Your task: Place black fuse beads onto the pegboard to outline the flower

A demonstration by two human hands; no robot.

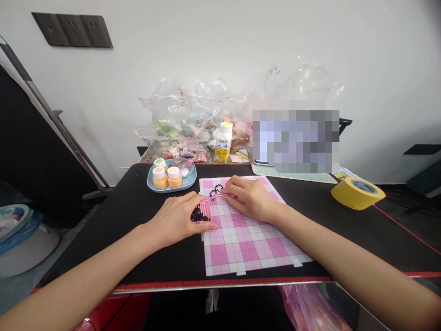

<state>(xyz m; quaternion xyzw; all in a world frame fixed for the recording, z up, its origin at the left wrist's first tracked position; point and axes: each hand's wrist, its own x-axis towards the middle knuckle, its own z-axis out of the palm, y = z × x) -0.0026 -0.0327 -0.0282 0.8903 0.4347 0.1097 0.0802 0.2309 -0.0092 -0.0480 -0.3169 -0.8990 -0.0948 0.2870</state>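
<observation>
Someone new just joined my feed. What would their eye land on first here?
Probably the pink-and-white checked board in the middle of the black mat, where the right hand holds a slim pink tool by a small black bead outline. Beside the board's left edge, the left hand grips a pink tray of black beads. The bright yellow tape roll at the mat's right likely comes next.

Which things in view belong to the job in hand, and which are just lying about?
In the job:
pink tray in left hand
black beads
pink tool in right hand
checked board
perhaps capped jars

Seemingly lying about:
yellow tape roll
bottle
plastic bags
</observation>
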